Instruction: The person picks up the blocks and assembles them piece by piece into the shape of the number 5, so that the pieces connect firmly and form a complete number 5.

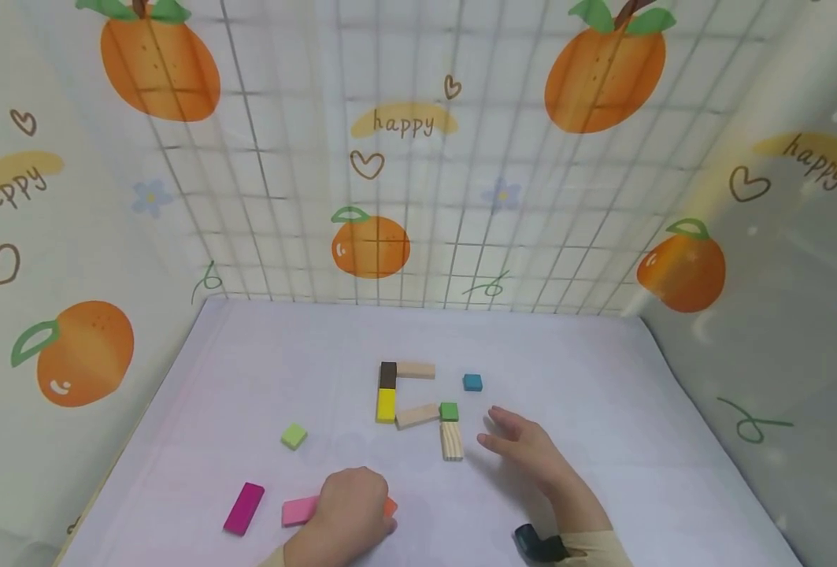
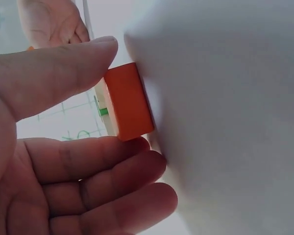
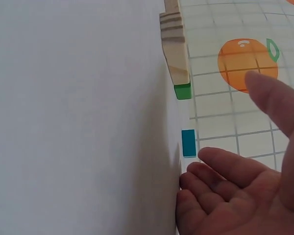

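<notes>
The left hand (image 1: 347, 508) lay low on the worktop (image 1: 602, 378), knuckles up, its thumb and fingers pinching an orange block (image 2: 129, 101) that sat flat on the surface — the left wrist view showed the thumb on one long side and the fingertips on the other, a hold that would let the block slide or lift without tipping; in the head view only an orange sliver showed at the hand's right edge. A pink block (image 1: 299, 511) lay touching that hand on its left, with a magenta block (image 1: 244, 508) a little farther left, and a light green cube (image 1: 294, 435) ahead of it; these loose pieces sat apart from the build, probably as stock. The right hand (image 1: 524, 445) rested open, fingers straight and relaxed, gripping nothing; it lay just right of a striped wooden block (image 1: 451, 440), perhaps parked to keep clear. Ahead of both hands stood the joined pieces: a dark green cube (image 1: 449, 411), a plain wooden block (image 1: 417, 415), a yellow block (image 1: 386, 405), a brown block (image 1: 388, 374) and another wooden block (image 1: 416, 369), set edge to edge like an outline; a teal cube (image 1: 472, 383) lay ahead of the right hand, apart.
</notes>
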